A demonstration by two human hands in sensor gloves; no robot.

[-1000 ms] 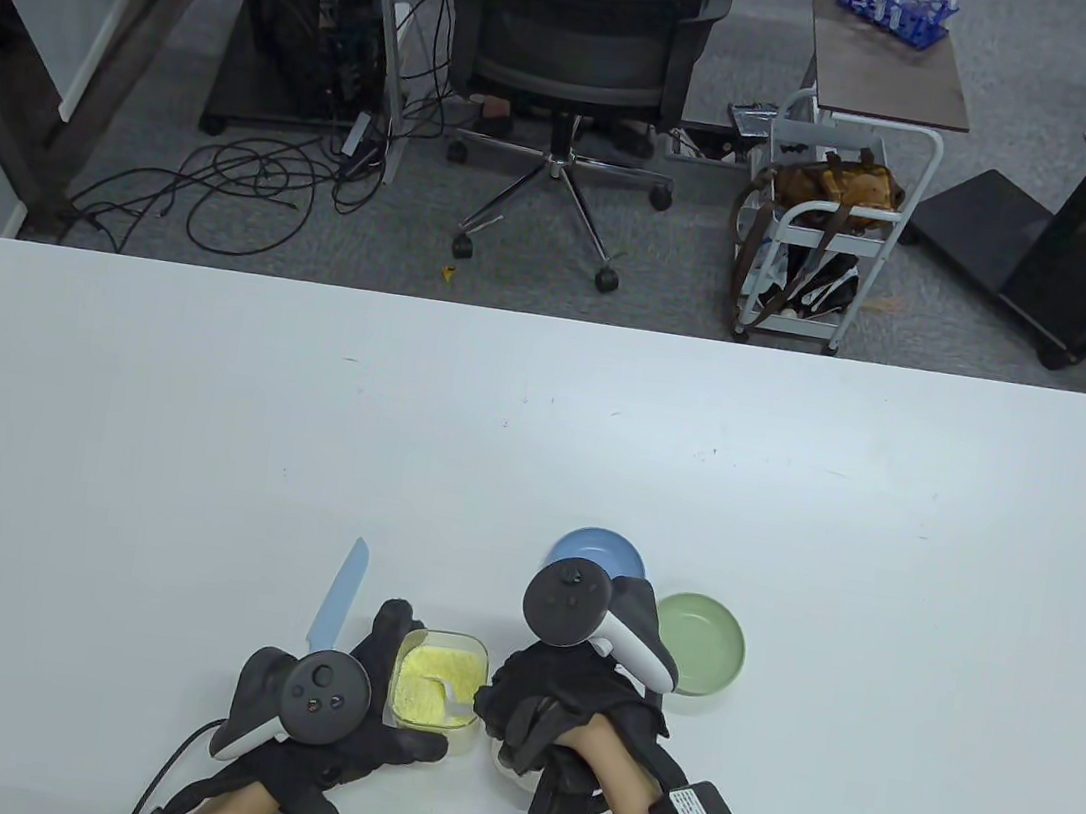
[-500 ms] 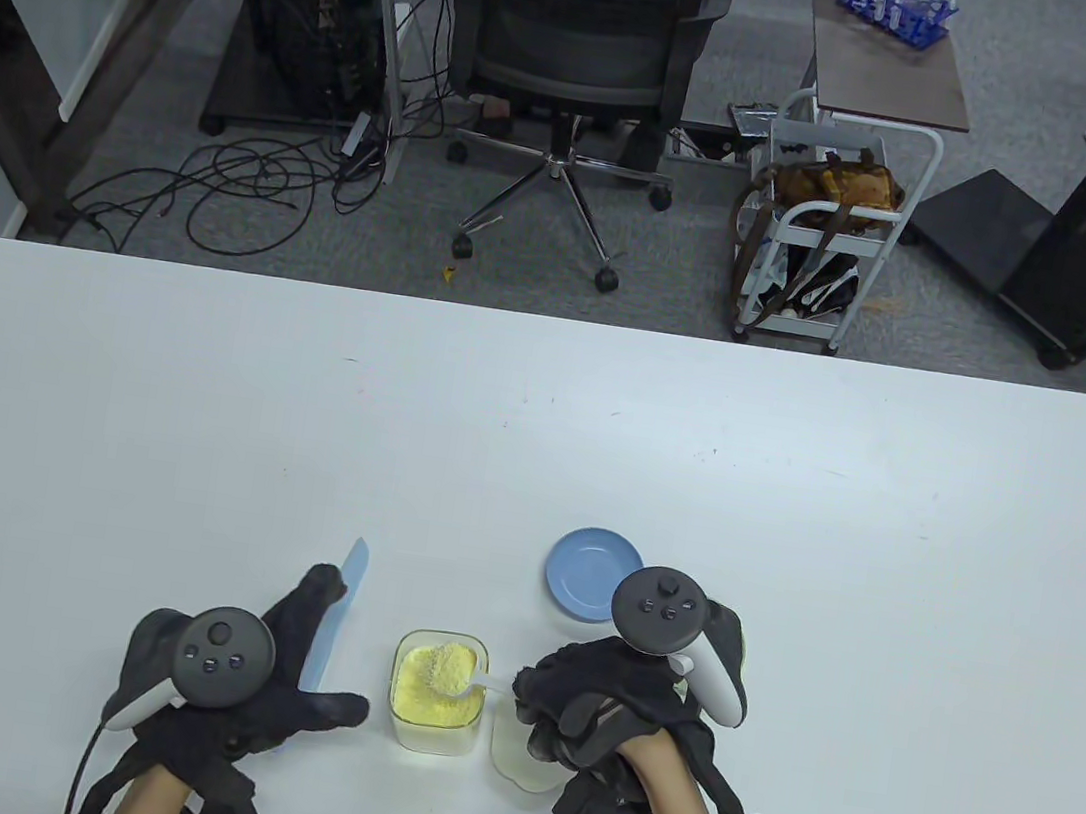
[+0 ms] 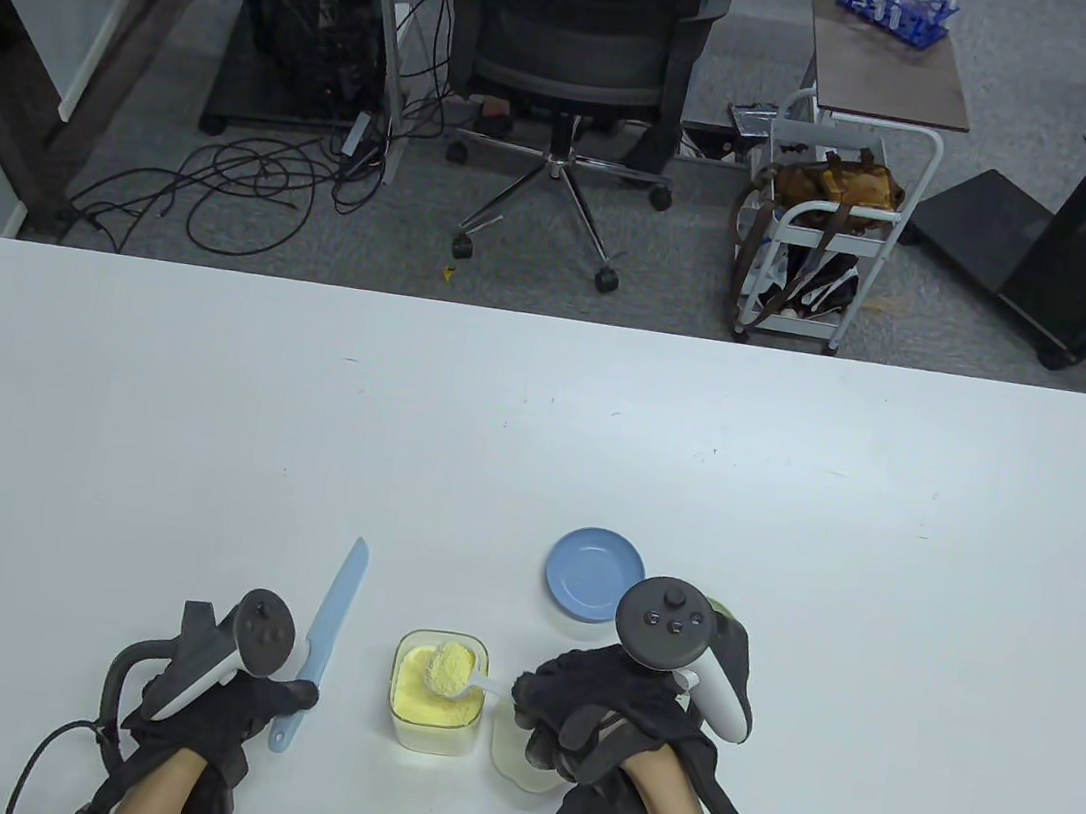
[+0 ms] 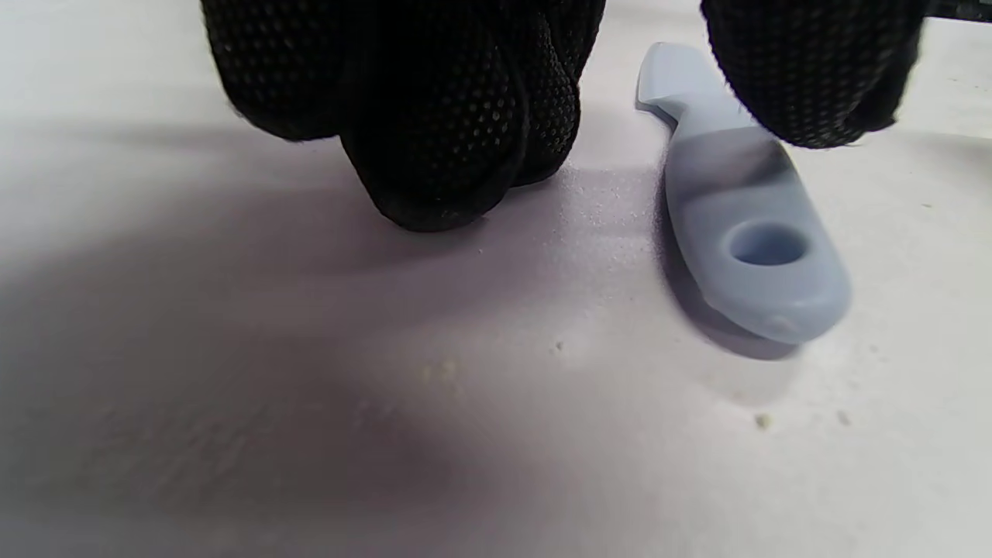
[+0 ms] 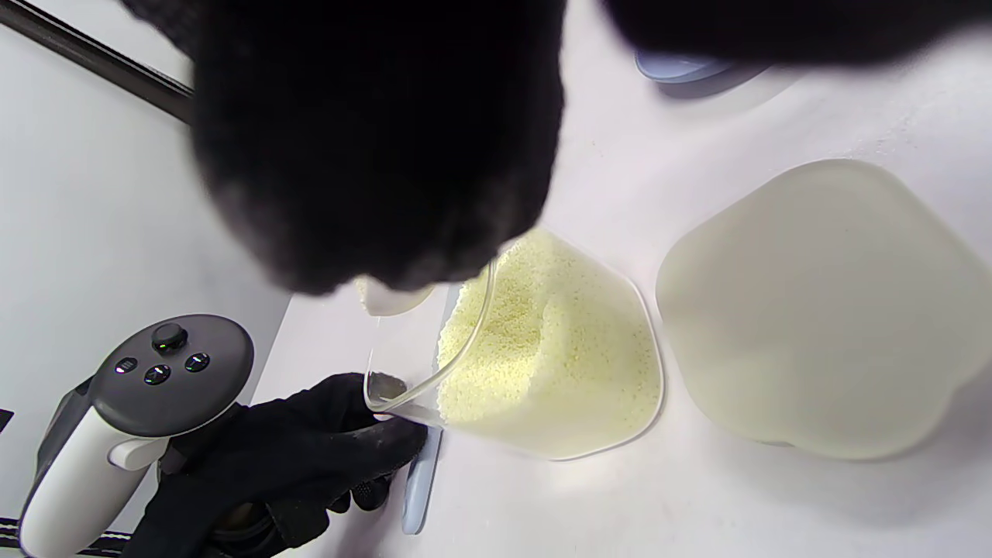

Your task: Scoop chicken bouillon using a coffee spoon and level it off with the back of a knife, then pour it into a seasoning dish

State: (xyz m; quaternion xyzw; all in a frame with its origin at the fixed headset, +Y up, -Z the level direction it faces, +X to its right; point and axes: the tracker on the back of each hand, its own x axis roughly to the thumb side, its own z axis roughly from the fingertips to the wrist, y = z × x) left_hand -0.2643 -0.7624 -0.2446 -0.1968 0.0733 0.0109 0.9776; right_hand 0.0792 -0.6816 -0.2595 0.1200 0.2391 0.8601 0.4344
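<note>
My right hand (image 3: pixel 604 724) pinched the spoon (image 3: pixel 455 675), heaped, above the bouillon tub (image 3: pixel 433 705); my left hand (image 3: pixel 228 706) curled over the knife (image 3: pixel 323 644) handle, grip unclear; the blue dish (image 3: pixel 591 585) sat far right.

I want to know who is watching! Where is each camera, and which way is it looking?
Table view: high up, looking down at the table; both hands show.
Left wrist view: low on the left hand, looking along the table at the knife; fingers show.
Right wrist view: above the powder box; the left hand shows.
All share the knife.
</note>
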